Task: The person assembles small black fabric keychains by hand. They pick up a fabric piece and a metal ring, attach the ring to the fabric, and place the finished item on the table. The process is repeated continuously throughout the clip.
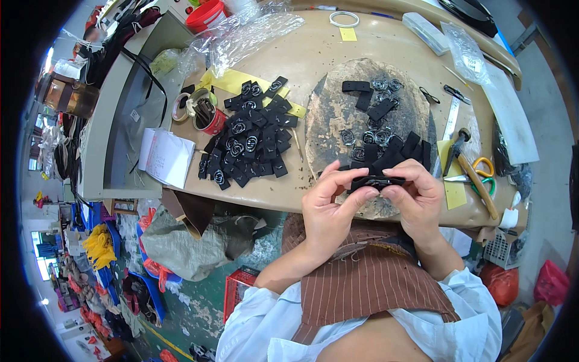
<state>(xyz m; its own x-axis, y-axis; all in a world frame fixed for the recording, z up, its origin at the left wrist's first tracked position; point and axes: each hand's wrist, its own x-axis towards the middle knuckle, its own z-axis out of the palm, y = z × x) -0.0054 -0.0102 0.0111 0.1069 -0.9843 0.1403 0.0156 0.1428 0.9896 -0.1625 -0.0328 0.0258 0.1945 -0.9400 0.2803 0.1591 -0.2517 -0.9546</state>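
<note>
Close to the table's near edge, my left hand [327, 211] and my right hand [418, 202] pinch the two ends of a short black strap piece [378, 180] between thumbs and fingers. A small shiny metal part shows in the middle of the strap; its exact form is too small to tell. Just beyond my fingers lie loose black strap pieces [391, 151] and dark metal rings [375, 137] on a round, worn board [329, 111]. More rings [386, 90] sit toward its far side, with a few straps. Left of the board spreads a heap of black straps with rings [250, 142].
To the right lie a hammer [476, 181], scissors [484, 166] with orange and green handles, and a metal ruler [451, 119]. A red tin [214, 122] of tools and a notepad [167, 157] are at left. A roll of white tape [344, 19] lies far off.
</note>
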